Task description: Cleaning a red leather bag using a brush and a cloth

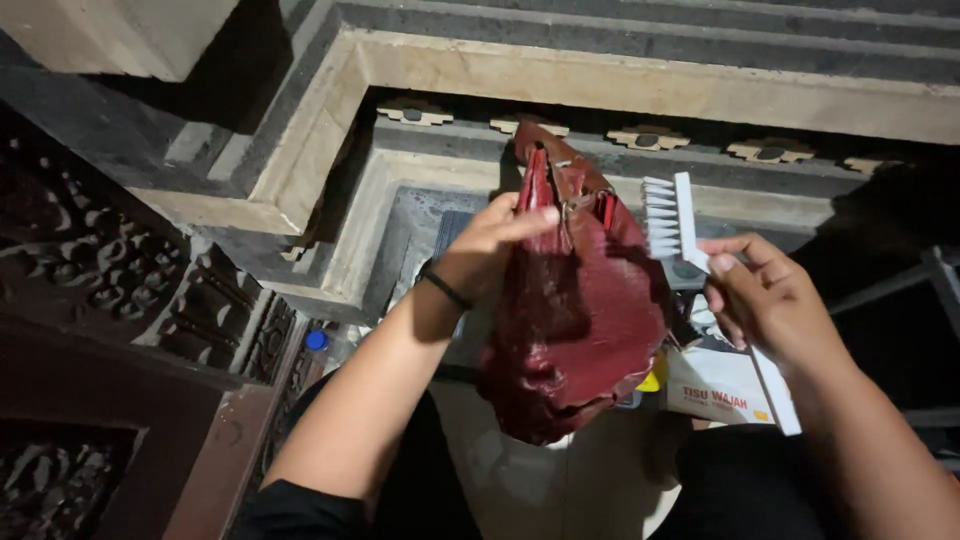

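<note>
Up at the top edge of the bag (580, 310), near its zipper, the left hand (490, 240) is pinching the dark red leather between thumb and fingers, so the bag is hanging free in front of the person with its wrinkled side turned toward the other hand. Just right of that pinch, the right hand (765, 295) is grasping a white brush (672, 222) by its handle, fingers wrapped round the lower part, with the bristles pointing left at the bag's upper edge; whether they are touching the leather or standing just off it is hard to tell. Holding the bag high and by one edge looks meant to keep its face open to the bristles, and the short grip on the handle seems to be giving the hand close control of the head. A black band (444, 287) is sitting on the left wrist. Below the right hand, partly hidden behind the bag's lower corner, a white tissue pack (722, 392) is lying by the person's lap, with something small and yellow (652, 381) beside it. Farther left and below the left arm, a blue cap (316, 340) is showing beside dark carved woodwork (90, 260). Beyond both hands, stone steps (620, 80) with carved ornaments are rising, well apart from the bag.
</note>
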